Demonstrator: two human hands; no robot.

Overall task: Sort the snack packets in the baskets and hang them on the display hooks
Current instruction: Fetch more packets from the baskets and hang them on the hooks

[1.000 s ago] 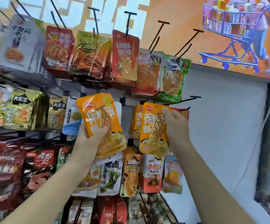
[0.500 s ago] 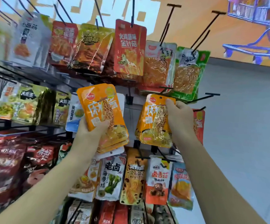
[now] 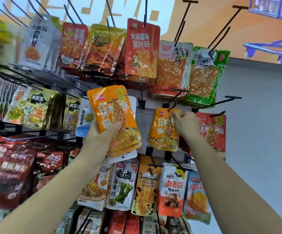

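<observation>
My left hand (image 3: 103,134) grips a stack of orange noodle snack packets (image 3: 113,115) from below, held upright in front of the rack. My right hand (image 3: 186,124) pinches the top corner of another orange packet (image 3: 164,130) at the tip of a black display hook (image 3: 172,108). More of the same orange packets hang behind that one. A red packet of the same kind (image 3: 212,130) hangs just right of my right hand.
The rack is full of hanging snack packets: red and green ones (image 3: 142,48) above, mixed packets (image 3: 172,190) below, dark red bags (image 3: 10,171) at lower left. Bare black hooks (image 3: 228,100) stick out toward me at upper right. A grey wall lies to the right.
The view has moved closer to the rack. My right hand shifted from the packet's side to its top corner at the hook. My left hand kept its stack in place.
</observation>
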